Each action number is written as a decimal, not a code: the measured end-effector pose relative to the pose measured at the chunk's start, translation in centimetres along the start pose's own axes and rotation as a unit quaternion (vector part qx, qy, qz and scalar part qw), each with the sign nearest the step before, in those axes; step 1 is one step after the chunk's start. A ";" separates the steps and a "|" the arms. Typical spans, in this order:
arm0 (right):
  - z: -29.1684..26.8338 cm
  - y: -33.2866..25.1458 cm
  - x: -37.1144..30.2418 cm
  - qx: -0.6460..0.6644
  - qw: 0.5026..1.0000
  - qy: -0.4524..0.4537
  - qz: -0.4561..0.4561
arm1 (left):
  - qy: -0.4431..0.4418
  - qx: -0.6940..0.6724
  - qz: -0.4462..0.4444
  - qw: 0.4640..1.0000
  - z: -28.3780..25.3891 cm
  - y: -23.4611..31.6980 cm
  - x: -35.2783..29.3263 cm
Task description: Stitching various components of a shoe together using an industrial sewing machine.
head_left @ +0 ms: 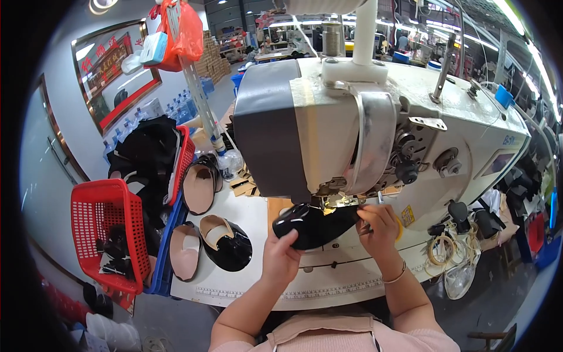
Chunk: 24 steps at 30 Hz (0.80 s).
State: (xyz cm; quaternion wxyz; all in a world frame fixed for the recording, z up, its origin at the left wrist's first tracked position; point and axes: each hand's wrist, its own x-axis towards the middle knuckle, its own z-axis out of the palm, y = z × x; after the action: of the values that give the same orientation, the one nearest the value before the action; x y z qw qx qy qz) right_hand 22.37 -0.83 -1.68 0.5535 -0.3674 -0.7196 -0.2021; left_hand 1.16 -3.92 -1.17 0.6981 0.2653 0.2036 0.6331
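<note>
The person's left hand [282, 253] is gripping the near left edge of a curved, glossy black shoe upper [319, 230], its thumb lying on top and its other fingers mostly hidden beneath. The right hand [377, 227] is pinching the upper's far right end between bent fingers; a small metallic glint is showing there, too small to identify. The upper is sitting under the brightly lit needle area [340, 202] of a large white-and-grey industrial sewing machine [267, 129]. Stitching or lining up its far edge seems to be the step in hand; the next move is probably calling for turning the curve evenly, with the fingers staying clear of the needle. Both forearms are reaching forward from the lower edge and angling inward, elbows bent and spread, the right wrist wearing a thin bangle [396, 273]. Beneath, a pale, curved-edged bench [352, 267] is carrying the work. To the left, a black upper with a beige collar [236, 253] is resting near a red perforated plastic basket [138, 240].
</note>
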 end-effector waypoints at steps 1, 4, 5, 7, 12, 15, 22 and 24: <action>0.2 0.7 -0.3 0.009 1.000 -0.003 0.011 | -0.004 0.014 -0.004 1.000 0.4 -0.1 -0.8; 0.9 1.6 -0.2 0.052 0.997 -0.019 0.046 | 0.003 0.021 0.005 1.000 -0.1 -1.1 -1.4; 0.9 1.5 -0.1 0.061 0.997 -0.017 0.044 | 0.004 0.019 0.006 1.000 -0.1 -1.4 -1.5; 0.8 1.2 0.2 0.069 0.996 -0.021 0.045 | 0.016 -0.009 0.003 1.000 -0.2 -1.9 -1.5; 1.0 0.3 -0.4 0.185 0.966 -0.037 0.175 | 0.004 -0.006 0.016 1.000 -0.3 -2.1 -1.4; 0.9 0.4 -0.6 0.223 0.950 -0.040 0.214 | 0.000 0.012 0.036 0.999 -0.2 -2.6 -1.4; -1.5 -2.3 2.4 0.361 0.908 -0.054 0.207 | -0.029 0.013 -0.002 1.000 0.0 -2.2 -0.9; -1.7 -1.7 3.7 0.190 0.972 -0.134 0.023 | 0.002 -0.010 -0.031 0.999 2.1 -2.4 -1.0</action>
State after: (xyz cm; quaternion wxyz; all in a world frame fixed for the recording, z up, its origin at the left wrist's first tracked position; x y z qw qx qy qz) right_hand 21.73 -1.97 2.55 0.5162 -0.2956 -0.8038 0.0019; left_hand 4.21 -5.31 -1.07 0.7195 0.2505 0.2065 0.6140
